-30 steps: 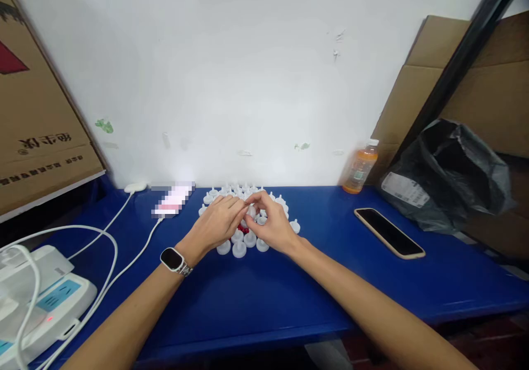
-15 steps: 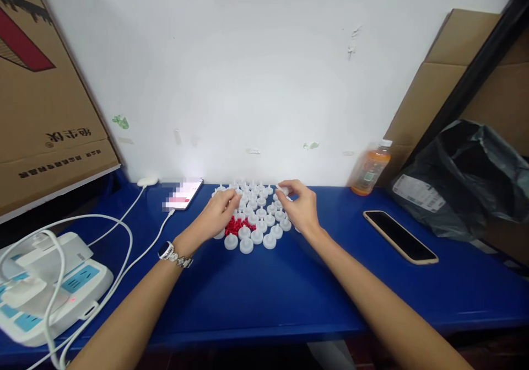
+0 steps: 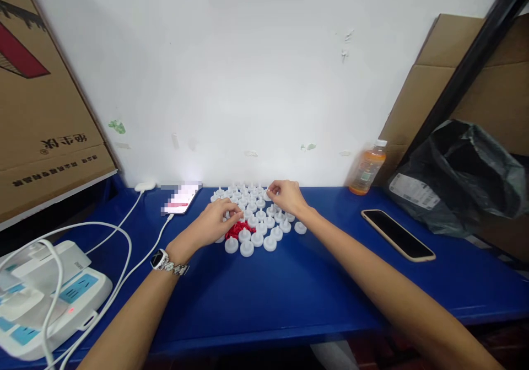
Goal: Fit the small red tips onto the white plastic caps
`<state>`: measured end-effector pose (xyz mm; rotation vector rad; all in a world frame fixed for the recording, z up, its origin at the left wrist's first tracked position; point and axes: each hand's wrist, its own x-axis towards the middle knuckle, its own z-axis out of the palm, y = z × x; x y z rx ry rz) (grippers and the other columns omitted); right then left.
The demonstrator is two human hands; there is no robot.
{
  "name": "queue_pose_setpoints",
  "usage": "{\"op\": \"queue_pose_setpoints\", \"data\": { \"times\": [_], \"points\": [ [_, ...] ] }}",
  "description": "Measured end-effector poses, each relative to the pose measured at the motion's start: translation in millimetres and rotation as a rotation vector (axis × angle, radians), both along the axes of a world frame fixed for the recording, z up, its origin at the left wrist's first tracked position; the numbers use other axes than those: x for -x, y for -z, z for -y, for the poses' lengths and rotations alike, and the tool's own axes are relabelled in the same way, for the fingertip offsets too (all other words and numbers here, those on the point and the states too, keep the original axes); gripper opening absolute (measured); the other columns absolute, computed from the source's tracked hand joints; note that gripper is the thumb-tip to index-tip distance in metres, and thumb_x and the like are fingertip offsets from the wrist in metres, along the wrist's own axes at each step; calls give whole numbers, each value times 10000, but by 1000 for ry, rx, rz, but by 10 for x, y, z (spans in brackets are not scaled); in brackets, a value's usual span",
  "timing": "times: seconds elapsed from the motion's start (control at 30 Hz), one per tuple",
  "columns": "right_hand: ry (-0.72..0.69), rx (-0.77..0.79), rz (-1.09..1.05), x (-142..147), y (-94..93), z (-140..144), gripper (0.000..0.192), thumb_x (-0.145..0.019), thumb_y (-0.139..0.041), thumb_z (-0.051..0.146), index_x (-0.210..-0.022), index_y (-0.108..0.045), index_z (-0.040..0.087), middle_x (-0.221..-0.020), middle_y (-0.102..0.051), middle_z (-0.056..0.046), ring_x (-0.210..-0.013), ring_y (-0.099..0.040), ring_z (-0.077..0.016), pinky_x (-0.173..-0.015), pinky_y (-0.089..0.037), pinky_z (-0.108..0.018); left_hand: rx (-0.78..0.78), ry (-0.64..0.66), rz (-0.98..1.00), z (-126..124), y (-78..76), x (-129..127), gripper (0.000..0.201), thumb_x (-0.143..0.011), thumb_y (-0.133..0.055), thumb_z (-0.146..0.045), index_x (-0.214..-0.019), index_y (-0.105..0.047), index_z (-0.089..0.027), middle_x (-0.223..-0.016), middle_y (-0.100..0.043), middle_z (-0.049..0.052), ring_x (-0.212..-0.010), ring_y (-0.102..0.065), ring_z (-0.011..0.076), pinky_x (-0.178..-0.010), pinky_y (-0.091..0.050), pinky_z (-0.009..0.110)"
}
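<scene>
Many round white plastic caps with thin upright stems [image 3: 270,242] stand close together on the blue table. A heap of small red pieces [image 3: 243,229] lies among them at the front left. My left hand [image 3: 217,219] hovers over the red heap, fingers curled with their tips close together; whatever they pinch is too small to make out. At the back right of the group, my right hand [image 3: 287,195] pinches a white cap [image 3: 268,194] between thumb and forefinger, partly hidden by the fingers. A watch with a metal band [image 3: 167,262] is on my left wrist.
A charging phone [image 3: 182,198] lies behind my left arm, its white cable running to a power strip [image 3: 61,298]. To the right are a phone [image 3: 397,235], an orange drink bottle [image 3: 367,167] and a dark plastic bag [image 3: 458,171]. A white wall [image 3: 256,83] rises behind the table.
My right hand has shifted left along the back of the caps, uncovering one at the right edge. My left hand has lowered and reached slightly right over the red pieces.
</scene>
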<state>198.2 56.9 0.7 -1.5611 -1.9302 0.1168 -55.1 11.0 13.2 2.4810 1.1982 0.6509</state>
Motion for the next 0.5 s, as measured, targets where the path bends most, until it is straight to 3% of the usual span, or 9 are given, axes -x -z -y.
{"op": "queue_pose_setpoints", "data": {
  "times": [0.17, 0.5],
  "points": [
    [91, 87, 225, 122, -7, -78, 140, -800, -590, 227, -810, -728, 201, -834, -750, -59, -895, -639, -227, -908, -295, -375, 22, 22, 16, 68, -10, 71, 289, -929, -531, -412, -793, -695, -217, -878, -636, 32, -829, -575, 191, -749, -432, 319],
    [143, 175, 225, 182, 13, -109, 206, -739, -581, 136, -844, -745, 201, -873, -755, -82, -946, -644, -247, -917, -265, -388, 5, 88, 11, 105, 77, 2, 260, -923, -569, -408, -789, -712, -237, -892, -648, 31, -890, -581, 204, -814, -440, 347]
  ]
}}
